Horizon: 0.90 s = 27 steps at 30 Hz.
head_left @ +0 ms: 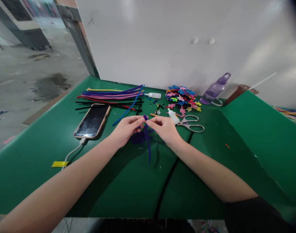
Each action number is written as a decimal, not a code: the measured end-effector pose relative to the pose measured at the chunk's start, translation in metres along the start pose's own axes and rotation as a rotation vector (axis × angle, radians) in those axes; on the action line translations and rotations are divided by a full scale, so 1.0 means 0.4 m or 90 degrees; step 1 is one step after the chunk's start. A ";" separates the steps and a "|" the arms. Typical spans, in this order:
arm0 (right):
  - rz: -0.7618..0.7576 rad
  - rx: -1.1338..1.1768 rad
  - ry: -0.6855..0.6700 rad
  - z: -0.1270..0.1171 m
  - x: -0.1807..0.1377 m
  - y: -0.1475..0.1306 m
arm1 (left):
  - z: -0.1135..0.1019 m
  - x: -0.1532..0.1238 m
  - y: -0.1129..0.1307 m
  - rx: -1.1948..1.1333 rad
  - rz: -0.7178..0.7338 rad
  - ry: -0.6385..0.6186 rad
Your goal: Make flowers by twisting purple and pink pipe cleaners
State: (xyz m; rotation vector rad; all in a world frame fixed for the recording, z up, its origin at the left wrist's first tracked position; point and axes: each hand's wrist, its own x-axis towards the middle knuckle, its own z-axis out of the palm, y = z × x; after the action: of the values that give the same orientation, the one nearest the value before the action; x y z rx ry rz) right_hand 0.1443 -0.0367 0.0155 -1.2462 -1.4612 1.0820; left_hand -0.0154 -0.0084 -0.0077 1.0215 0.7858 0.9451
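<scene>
Moderate light reaches the green desk [198, 191], seemingly from above and the left, since a broad, soft shadow spreads to the right of the left arm [72, 174] and the desk darkens toward its near edge. Pale glare washes the white panel [150, 42], strongest at upper right, and a whitish reflection sits low on the phone [91, 121] screen. Wide-angle stretching bends the outer parts, the floor [21, 77] at upper left looks smeared, fine detail near the hands is soft, and the top right corner falls to black.
</scene>
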 end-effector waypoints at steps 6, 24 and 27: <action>-0.102 -0.199 -0.016 -0.016 0.000 -0.010 | -0.005 0.001 0.002 0.014 -0.001 0.034; -0.351 -0.447 0.054 -0.034 -0.001 -0.005 | -0.006 -0.007 0.018 0.234 0.076 -0.058; -0.339 -0.421 0.043 -0.034 0.000 -0.002 | -0.004 -0.010 0.023 0.256 0.058 -0.075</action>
State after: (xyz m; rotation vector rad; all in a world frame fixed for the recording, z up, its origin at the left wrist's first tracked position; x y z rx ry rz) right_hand 0.1572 -0.0358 0.0191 -1.1884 -2.0271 0.1950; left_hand -0.0209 -0.0095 0.0009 1.4600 0.8556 0.8111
